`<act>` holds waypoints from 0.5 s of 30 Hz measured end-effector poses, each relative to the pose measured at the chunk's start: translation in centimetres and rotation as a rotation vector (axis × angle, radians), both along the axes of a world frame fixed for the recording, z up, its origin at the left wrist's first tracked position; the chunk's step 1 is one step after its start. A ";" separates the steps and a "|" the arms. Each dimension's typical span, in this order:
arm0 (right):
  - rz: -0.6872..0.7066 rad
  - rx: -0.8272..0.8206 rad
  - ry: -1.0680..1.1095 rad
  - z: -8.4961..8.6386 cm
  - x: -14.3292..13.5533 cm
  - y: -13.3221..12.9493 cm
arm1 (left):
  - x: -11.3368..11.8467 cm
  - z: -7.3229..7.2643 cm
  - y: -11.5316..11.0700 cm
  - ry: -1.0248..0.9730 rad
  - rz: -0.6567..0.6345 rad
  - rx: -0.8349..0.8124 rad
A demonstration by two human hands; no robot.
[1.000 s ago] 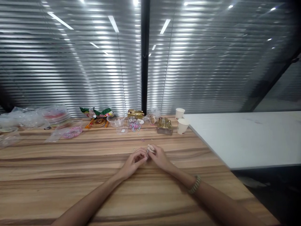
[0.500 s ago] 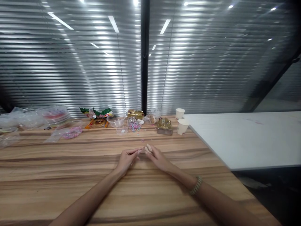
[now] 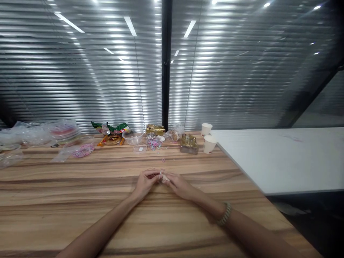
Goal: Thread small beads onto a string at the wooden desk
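Observation:
Over the wooden table, both my hands meet fingertip to fingertip. My left hand is closed, its thumb and fingers pinching a thin pale pink-white strand that looks like a small elastic band. My right hand pinches a small beige piece right beside that strand; its exact kind is too small to make out. A little beyond the fingertips lies a small pink ring. A coiled bracelet circles my right wrist.
Along the back stand a clear bowl, a pile of colourful small bands, a gold-topped box and two paper cups. Stacked plastic containers and a green snack packet are further left. A white table adjoins on the right.
My right hand has turned and come in against my left, bringing the beige piece lower and beside the strand. My left hand has barely moved.

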State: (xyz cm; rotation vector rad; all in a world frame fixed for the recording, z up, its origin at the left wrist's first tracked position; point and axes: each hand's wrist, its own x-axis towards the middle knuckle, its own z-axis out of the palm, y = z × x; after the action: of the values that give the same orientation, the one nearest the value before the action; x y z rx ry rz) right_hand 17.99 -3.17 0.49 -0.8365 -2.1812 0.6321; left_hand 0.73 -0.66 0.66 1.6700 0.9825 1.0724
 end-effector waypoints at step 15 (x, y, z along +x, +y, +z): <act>-0.091 -0.075 -0.020 -0.6 -0.2 -0.2 | 0.2 0.2 -0.3 -0.041 0.024 -0.054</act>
State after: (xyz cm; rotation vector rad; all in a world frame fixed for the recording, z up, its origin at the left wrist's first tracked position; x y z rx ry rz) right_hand 17.76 -3.34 -0.15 -0.9796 -2.1347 0.6659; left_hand 0.95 -0.98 0.84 1.5905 0.9982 1.0829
